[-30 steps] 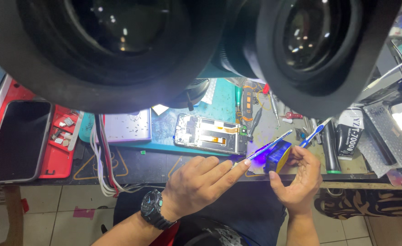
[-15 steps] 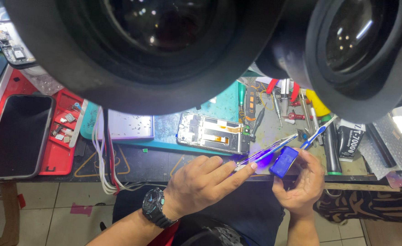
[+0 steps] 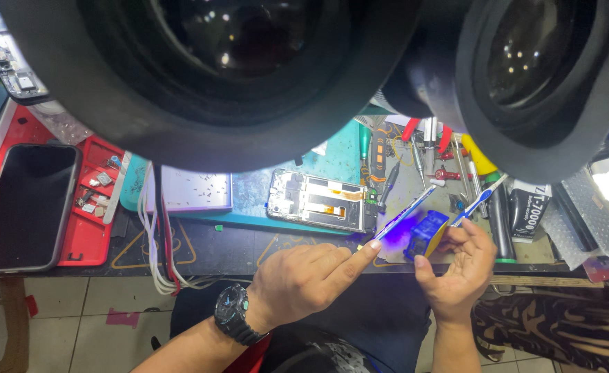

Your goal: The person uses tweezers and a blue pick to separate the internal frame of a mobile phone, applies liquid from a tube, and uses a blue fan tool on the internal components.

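Blue chip [image 3: 425,233] now sits lower right, pinched in the right hand [image 3: 456,273]; left hand [image 3: 304,280] grips the lit tool [image 3: 401,217], tip shifted closer.

Microscope eyepieces [image 3: 249,69]: black. Counter [image 3: 249,249]: dark, with yellow triangle outlines. Mat [image 3: 332,162]: teal. Opened phone [image 3: 322,200]: silver-grey frame, orange flex strip. Left hand [image 3: 304,280] holds a thin tool [image 3: 404,214], blue-white, lit violet. Right hand [image 3: 460,266] holds a small part [image 3: 425,233], blue with a yellow edge, and a blue-white pen-like tool [image 3: 480,199]. Wristwatch [image 3: 234,314]: black, teal accent. Tray [image 3: 87,207]: red. Flat phone [image 3: 25,204]: black screen. Cables [image 3: 159,242]: white and red.
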